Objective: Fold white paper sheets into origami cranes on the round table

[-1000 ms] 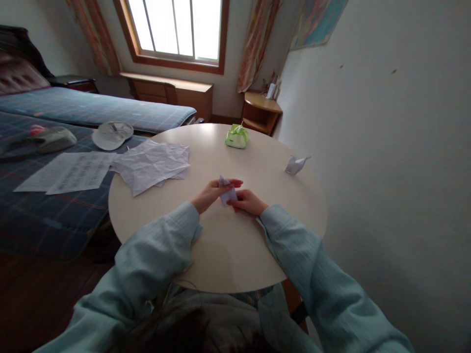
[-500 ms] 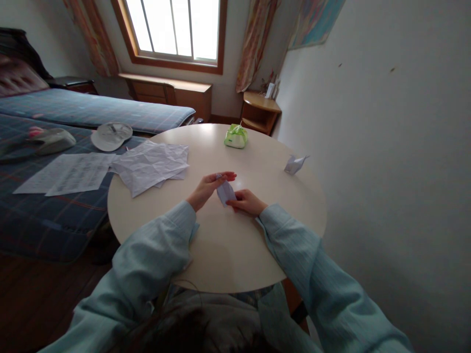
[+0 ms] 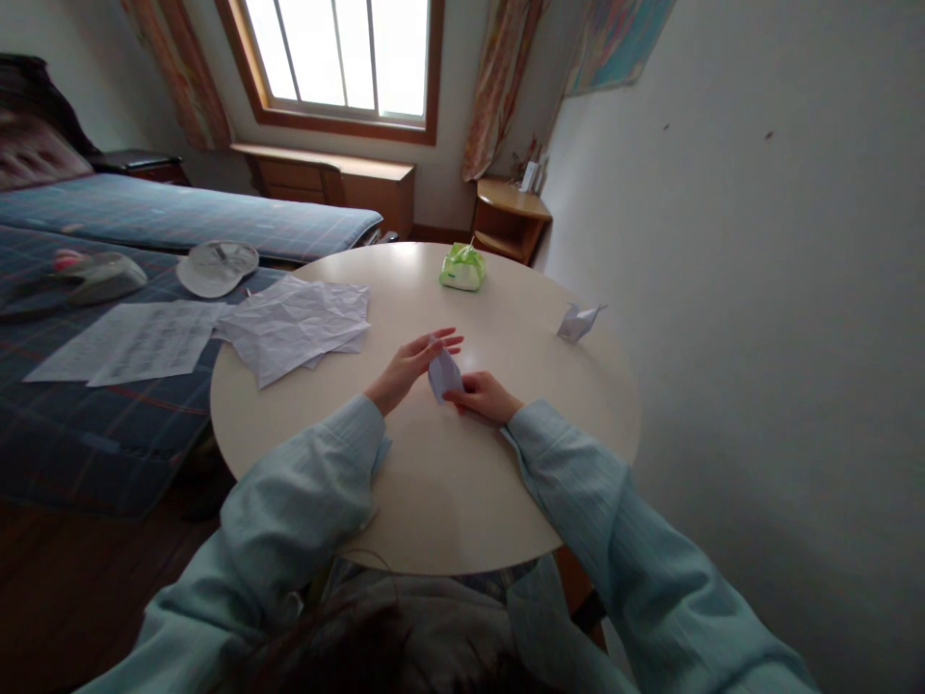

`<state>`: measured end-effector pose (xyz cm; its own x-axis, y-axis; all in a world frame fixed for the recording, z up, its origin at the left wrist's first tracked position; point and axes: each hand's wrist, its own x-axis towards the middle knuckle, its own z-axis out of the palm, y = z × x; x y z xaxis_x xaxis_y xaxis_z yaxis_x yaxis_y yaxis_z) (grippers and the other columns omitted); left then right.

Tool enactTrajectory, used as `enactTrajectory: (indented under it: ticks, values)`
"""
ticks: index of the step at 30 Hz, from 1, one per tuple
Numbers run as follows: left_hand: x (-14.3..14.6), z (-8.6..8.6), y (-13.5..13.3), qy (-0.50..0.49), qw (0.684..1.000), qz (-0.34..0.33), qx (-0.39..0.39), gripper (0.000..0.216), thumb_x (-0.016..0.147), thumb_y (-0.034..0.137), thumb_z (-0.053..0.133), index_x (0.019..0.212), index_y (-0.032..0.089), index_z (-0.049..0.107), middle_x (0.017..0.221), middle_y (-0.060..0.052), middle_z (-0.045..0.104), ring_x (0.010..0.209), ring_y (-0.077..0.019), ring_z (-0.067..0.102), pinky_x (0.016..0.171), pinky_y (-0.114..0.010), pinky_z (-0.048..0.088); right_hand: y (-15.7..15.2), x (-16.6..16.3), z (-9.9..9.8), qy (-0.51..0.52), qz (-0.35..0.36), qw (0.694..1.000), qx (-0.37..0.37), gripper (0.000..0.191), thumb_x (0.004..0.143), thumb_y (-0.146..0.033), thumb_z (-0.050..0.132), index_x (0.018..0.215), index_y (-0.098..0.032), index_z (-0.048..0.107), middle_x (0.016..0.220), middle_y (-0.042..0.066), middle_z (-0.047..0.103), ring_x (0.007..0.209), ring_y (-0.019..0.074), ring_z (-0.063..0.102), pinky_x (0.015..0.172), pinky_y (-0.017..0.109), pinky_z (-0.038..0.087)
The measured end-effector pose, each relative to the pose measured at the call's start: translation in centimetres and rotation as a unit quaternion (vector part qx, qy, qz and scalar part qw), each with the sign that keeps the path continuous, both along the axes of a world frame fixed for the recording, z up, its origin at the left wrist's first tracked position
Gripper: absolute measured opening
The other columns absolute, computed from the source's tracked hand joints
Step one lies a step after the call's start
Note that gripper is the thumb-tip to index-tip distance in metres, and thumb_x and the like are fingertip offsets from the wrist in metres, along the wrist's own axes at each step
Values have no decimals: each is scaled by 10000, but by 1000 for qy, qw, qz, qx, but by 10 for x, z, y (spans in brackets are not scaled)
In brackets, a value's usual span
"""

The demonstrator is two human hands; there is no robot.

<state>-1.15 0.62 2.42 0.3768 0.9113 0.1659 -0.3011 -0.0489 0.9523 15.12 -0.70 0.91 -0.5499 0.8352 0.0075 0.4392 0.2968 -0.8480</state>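
Note:
Between my hands, above the round white table [image 3: 448,501], is a small piece of folded white paper [image 3: 443,374]. My left hand [image 3: 411,366] grips its upper edge with thumb and fingers, the other fingertips reaching past it. Lower down on the right, my right hand [image 3: 486,396] pinches the bottom corner of the same paper, its thumb lying on the near face. To the right on the tabletop stands a folded paper figure [image 3: 578,322] with pointed ends.
Crumpled white sheets [image 3: 303,318] lie at the table's left edge, beside printed sheets [image 3: 155,339] on the bed [image 3: 137,424]. A green-and-white tissue pack [image 3: 463,267] stands at the far side. A white cap [image 3: 217,268] rests on the bed. The wall [image 3: 758,337] rises close on the right.
My left fingers have lifted and spread slightly at the top of the folded paper, which looks a little more upright. My right hand keeps its pinch in nearly the same place.

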Motion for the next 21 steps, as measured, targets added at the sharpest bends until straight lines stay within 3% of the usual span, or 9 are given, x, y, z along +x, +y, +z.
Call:
enactTrajectory:
  ticks: [3,6,10,14,21]
  values:
    - [-1,-1,-2,27,999,19,8,531,627,377,675,1099,166,553,1111,-105,596,991,-217,550,840,-327,409,4,1,-6,18,-63,997,47,394,694,-485,525,517,-133,527,494,-7,522,486,82,441,529,221,341]
    - [0,-5,-4,76,996,42,10,431,584,333,706,955,130,621,967,-84,653,889,-181,575,819,-299,406,9,2,-12,76,-136,986,57,406,701,-513,503,557,-135,540,531,7,542,519,99,472,542,228,365]
    - [2,-14,-1,103,991,90,3,303,565,350,702,764,127,655,751,-39,668,691,-129,565,695,-260,409,11,3,-14,63,-133,987,59,371,686,-492,531,669,-126,589,604,28,587,567,118,506,565,237,385]
    - [1,-19,3,111,987,115,-3,305,548,389,699,712,136,657,648,-17,644,614,-112,536,592,-234,376,11,3,-12,69,-144,983,91,365,685,-474,547,788,-127,601,715,36,604,609,116,506,574,233,390]
    - [1,-24,6,116,987,108,3,334,537,415,690,716,135,660,636,-12,635,579,-97,516,561,-221,362,14,6,-10,117,-186,970,99,367,640,-517,567,564,-162,508,561,-20,499,553,101,464,542,230,392]
